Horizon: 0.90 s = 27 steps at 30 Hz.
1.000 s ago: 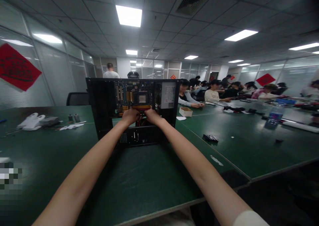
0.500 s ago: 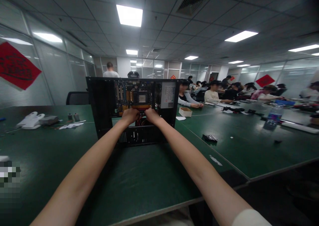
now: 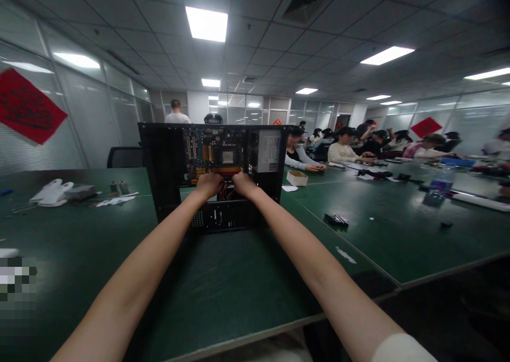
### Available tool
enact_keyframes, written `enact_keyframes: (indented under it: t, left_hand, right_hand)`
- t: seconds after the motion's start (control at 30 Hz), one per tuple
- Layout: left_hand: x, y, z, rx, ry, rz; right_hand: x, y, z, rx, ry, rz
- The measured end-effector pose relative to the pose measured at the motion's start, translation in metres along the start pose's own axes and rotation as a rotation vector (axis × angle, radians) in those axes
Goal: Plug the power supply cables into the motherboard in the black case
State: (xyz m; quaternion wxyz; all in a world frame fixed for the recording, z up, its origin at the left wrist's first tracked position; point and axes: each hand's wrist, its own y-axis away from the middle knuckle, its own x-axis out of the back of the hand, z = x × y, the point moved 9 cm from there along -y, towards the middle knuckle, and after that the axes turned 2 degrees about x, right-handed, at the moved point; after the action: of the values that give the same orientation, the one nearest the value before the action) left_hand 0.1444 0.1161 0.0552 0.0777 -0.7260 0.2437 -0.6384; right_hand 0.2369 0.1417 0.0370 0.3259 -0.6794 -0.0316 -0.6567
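I face the case's (image 3: 162, 165) open side, long axis left-right; left hand (image 3: 207, 185) and right hand (image 3: 245, 185) just apart, grips hidden.

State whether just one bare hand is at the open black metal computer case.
No, the left hand and the right hand are both at the case, close together by the lower edge of the dark circuit board.

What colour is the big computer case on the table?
The computer case is black; it shows best in the head view.
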Motion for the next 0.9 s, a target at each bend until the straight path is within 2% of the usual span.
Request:
enact_keyframes:
  t: [0.9]
  left_hand:
    - [-0.0013, -0.0003, -0.0014, 0.010, -0.003, -0.012]
  right_hand:
    - [-0.0022, 0.0009, 0.0019, -0.018, -0.015, -0.010]
